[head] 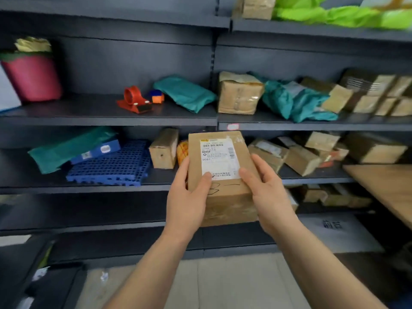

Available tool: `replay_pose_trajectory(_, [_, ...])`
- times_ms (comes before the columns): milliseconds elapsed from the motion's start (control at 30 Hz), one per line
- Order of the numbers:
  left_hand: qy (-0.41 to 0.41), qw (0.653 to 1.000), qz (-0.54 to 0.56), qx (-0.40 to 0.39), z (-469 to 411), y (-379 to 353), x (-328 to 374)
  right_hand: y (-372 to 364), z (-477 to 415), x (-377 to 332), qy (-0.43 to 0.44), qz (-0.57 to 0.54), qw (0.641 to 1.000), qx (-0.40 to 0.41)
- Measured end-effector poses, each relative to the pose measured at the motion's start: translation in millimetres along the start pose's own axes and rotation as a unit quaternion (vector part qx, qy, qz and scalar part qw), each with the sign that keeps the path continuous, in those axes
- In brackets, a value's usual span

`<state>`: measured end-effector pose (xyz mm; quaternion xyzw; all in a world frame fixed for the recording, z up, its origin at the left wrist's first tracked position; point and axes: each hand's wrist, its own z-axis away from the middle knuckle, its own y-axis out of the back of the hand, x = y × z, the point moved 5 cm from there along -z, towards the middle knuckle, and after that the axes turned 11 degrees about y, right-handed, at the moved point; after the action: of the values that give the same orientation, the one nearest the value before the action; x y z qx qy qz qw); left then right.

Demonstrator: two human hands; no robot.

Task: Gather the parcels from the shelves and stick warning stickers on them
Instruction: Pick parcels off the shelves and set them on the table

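Observation:
I hold a brown cardboard parcel point(225, 197) with a white shipping label in front of the dark shelves point(107, 118). My left hand point(187, 197) grips its left side, thumb lying on the label's lower corner. My right hand point(267, 192) grips its right side, thumb on the label's lower right. The parcel is off the shelf, its labelled face turned up toward me. More brown parcels point(239, 94) sit on the shelves behind. No warning stickers are in view.
A red tape dispenser point(134, 101), teal mailer bags point(185, 92) and a pink bucket point(33, 76) sit on the upper-middle shelf. Blue plastic grids point(109, 166) and a small box point(163, 149) lie lower. A wooden table edge point(383, 186) juts in at the right.

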<state>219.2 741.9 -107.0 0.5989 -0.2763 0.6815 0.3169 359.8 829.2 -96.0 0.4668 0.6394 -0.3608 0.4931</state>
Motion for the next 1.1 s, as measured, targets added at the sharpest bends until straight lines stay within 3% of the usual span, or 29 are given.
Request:
replay_pose_trajectory(267, [-0.002,0.982,-0.057,-0.181,-15.1,-174.9,-12.1,159.9,-9.0,17.8,-0.024,0.071,0.979,0.189])
replay_pose_trajectory(500, [-0.025,0.945,-0.101,-0.311,-29.1,-312.4,-2.0,267.4,-31.3,19.1,-0.022,0.082,0.944,0.318])
replay_pose_trajectory(700, [-0.063,0.898,-0.116,-0.42,-33.1,-422.0,12.9,346.8,-49.2,13.1,-0.013,0.115,0.904,0.411])
replay_pose_trajectory(1100, [-0.052,0.813,-0.139,-0.563,25.9,-618.0,-10.8,513.6,-28.2,21.6,-0.028,0.153,0.828,0.538])
